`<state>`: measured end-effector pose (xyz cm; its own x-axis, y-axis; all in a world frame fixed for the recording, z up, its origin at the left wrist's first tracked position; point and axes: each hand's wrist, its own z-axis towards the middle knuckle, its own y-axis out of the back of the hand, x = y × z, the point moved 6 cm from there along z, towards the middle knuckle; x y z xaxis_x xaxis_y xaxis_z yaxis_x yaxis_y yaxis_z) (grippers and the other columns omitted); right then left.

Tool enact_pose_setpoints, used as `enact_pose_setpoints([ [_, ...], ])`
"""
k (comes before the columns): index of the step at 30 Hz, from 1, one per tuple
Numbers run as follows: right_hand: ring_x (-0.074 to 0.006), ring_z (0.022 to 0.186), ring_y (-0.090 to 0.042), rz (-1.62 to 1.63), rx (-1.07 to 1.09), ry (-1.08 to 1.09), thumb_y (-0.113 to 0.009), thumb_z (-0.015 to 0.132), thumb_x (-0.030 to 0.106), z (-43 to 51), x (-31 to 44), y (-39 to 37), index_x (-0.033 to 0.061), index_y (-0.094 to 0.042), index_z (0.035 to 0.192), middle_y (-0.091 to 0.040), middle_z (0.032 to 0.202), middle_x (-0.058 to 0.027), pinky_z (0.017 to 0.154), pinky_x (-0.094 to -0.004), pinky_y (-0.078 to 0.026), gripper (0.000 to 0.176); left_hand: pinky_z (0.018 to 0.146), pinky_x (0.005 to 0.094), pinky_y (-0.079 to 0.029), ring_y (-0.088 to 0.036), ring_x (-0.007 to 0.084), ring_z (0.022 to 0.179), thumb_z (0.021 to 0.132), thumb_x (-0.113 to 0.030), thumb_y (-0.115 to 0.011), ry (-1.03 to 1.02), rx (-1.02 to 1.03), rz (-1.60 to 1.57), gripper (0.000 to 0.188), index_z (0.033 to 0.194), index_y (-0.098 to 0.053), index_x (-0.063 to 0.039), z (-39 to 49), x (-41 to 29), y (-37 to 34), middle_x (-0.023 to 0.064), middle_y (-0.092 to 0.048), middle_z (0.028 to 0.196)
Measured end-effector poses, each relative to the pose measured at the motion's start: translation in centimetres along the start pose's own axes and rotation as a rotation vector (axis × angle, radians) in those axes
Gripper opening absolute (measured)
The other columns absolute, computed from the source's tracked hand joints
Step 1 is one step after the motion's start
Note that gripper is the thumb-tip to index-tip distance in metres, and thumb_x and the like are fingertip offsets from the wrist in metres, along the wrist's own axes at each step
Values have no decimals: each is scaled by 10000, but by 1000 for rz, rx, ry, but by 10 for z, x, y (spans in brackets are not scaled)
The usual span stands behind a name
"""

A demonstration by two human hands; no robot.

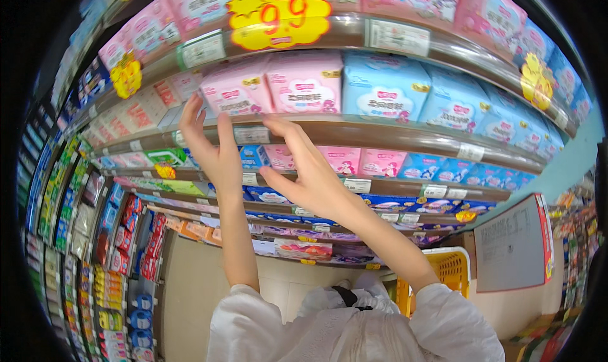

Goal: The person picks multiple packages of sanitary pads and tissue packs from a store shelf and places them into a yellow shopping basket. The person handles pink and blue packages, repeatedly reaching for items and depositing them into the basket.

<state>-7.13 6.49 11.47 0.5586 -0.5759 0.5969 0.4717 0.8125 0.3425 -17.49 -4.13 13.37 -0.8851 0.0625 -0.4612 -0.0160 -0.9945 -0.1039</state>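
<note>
My left hand is raised before a store shelf, fingers apart, its fingertips near the lower left corner of a pink sanitary pad pack. My right hand reaches up to the same shelf's edge, fingers spread, nothing in it. Its index fingertip lies just below a second pink pack; whether it touches the shelf edge I cannot tell. Light blue packs stand in a row to the right of the pink ones. Left of the pink packs, white and red boxes line the same shelf.
Above runs a shelf edge with a yellow price sign. Lower shelves hold smaller pink packs and dark blue packs. A yellow basket stands on the floor at right, near a large grey panel. Stocked shelves rise at left.
</note>
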Motion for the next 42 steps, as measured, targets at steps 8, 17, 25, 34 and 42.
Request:
enact_pose_setpoints([
  [8, -266, 1097, -464, -85, -332, -131, -579, 788, 124, -72, -15, 94, 27, -413, 1204, -456, 1191, -145, 898, -339, -376, 458, 878, 422, -430, -523, 307, 995, 822, -34, -494, -23, 256, -514, 329, 1123, -381, 33, -73, -69, -75, 219, -478, 1127],
  [17, -149, 963, -532, -371, -1019, -631, -575, 810, 80, -295, 2, 211, 21, -501, 1107, -547, 1040, -63, 790, -271, -424, 312, 873, 354, -404, -542, 234, 935, 835, -40, -495, 282, 962, -1059, 326, 1138, -392, 19, -235, -171, -206, 176, -515, 1076],
  [25, -183, 927, -554, -583, -1471, -872, -553, 817, 72, -438, 78, 244, -2, -503, 1073, -564, 1011, -95, 802, -291, -442, 271, 857, 302, -413, -550, 187, 936, 787, 1, -513, 336, 1463, -1247, 315, 1096, -453, 0, -356, -284, -250, 121, -528, 1067],
  [34, -256, 942, -556, -522, -1562, -1488, -591, 794, 191, -700, 52, 201, -41, -477, 1103, -556, 1047, -176, 825, -328, -437, 403, 820, 293, -409, -516, 177, 928, 834, -110, -532, 666, 2087, -937, 357, 1160, -407, -33, -601, -295, -248, 97, -538, 1001],
  [42, -364, 1124, -436, -184, -1434, -1874, -639, 716, 219, -827, -21, 98, -56, -349, 1236, -428, 1212, -252, 936, -384, -370, 656, 898, 365, -384, -468, 322, 1068, 743, -246, -626, 799, 2392, -221, 589, 1183, -364, 45, -817, -214, -164, 230, -455, 1153],
])
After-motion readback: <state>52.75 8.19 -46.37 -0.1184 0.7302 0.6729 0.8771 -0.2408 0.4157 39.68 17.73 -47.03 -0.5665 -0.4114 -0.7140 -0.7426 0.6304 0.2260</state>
